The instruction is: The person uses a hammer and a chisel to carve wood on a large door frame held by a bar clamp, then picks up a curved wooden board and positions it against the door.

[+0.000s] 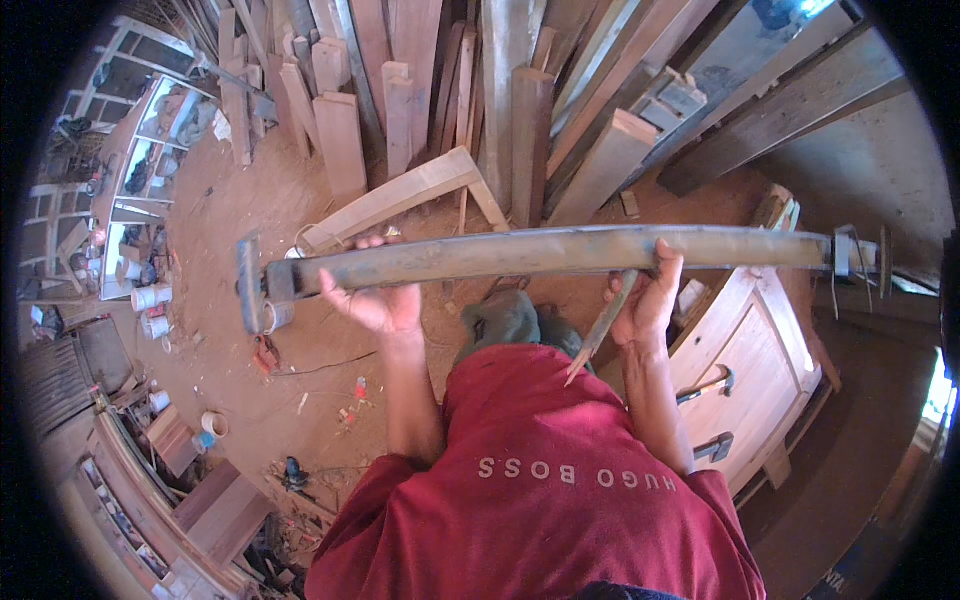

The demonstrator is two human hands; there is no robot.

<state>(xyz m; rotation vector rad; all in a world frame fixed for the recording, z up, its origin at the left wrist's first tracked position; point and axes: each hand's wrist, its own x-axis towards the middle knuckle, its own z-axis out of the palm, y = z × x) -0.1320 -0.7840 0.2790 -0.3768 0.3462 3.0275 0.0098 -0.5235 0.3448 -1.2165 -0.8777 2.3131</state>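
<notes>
Because the long metal clamp (pixel 520 252) is reaching so far to either side, the hands are supporting it at two well-parted places, which is probably guarding it from tipping. It is lying nearly level across them, in front of the body and above the floor (pixel 215 380). Toward its left end, the left hand (pixel 385 305) is curving loosely around the bar, about half open, with the palm under it, the thumb on the near side and fingertips showing on the far side; it seems to be cradling the weight more than squeezing. Just outside that hand, the dark block (pixel 283 280) and the end plate (pixel 250 285) are sticking out, perhaps a reason for holding inside them.

Right of the middle, the right hand (pixel 648 305) is closing more firmly, its thumb pressing on the bar. It is also pinning a thin wooden strip (pixel 605 325), which is slanting down toward the body; tucking it there is likely letting one hand carry both.

Below and right of the right hand, a panelled door (pixel 745 350) is lying with a hammer (pixel 722 381) resting on it; what is carrying the door is mostly hidden. Beyond both hands, boards (pixel 530 140) are leaning close together, presumably to save room. Below the left hand, a red tool (pixel 265 355) is lying on the floor.
</notes>
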